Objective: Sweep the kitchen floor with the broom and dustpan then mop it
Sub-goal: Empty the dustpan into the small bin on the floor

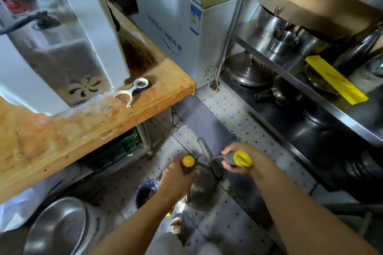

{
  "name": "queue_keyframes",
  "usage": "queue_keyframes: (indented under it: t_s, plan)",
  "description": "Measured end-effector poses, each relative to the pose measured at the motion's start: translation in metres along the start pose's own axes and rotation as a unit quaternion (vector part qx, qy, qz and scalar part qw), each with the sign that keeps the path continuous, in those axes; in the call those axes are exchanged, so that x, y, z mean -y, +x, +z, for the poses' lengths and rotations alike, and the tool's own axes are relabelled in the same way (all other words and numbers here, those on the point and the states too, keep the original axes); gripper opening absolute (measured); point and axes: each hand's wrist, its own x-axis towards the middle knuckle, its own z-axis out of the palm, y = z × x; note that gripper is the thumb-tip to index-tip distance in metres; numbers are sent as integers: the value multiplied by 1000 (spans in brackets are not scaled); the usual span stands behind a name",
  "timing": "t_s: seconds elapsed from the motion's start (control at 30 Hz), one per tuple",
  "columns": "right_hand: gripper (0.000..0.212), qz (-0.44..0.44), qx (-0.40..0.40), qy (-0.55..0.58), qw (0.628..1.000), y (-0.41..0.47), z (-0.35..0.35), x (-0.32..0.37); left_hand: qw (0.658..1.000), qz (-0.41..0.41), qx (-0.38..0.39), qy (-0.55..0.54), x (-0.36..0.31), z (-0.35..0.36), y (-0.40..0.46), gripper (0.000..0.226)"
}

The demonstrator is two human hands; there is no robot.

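My left hand (pixel 178 178) grips the grey handle of the dustpan, whose yellow round cap (pixel 188 161) shows above my fist. The grey dustpan (pixel 202 191) stands on the tiled floor (pixel 226 109) just below that hand. My right hand (pixel 238 159) grips the broom's grey handle with its yellow ribbed end (pixel 242 158). The grey broom head (pixel 209 157) reaches down to the floor beside the dustpan, in the narrow aisle.
A wooden worktable (pixel 83 130) with a white machine (pixel 62 37) and a peeler (pixel 132 91) stands left. A white chest freezer (pixel 182 16) closes the aisle's far end. Steel shelves (pixel 310 89) with pots line the right. A metal basin (pixel 56 225) lies lower left.
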Motion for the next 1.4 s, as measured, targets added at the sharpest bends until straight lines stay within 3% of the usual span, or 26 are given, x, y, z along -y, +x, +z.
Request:
queue_keyframes:
  t_s: [0.23,0.4,0.53,0.8,0.97,1.07,1.3,1.4]
  plan:
    - [22,11,14,-40,999,31,23,60,997,-54,-27,-38,-30,-9,40,37]
    - [23,-7,37,-137,990,65,22,98,993,-94,-66,-37,-51,2,59,45]
    - [29,-46,70,-285,955,90,20,122,974,-163,-122,-97,-73,26,66,43]
    - [21,-28,138,-421,896,103,8,153,937,-231,-217,-148,-102,71,55,40]
    - [20,-23,167,-521,837,99,20,153,907,-260,-271,-189,-102,87,38,42]
    - [18,-19,164,-546,822,97,25,146,900,-266,-283,-196,-96,93,32,42]
    - [19,-17,128,-670,731,100,45,134,884,-273,-301,-232,-94,107,26,38]
    - [21,-25,141,-677,722,100,53,137,868,-287,-317,-253,-100,111,28,43]
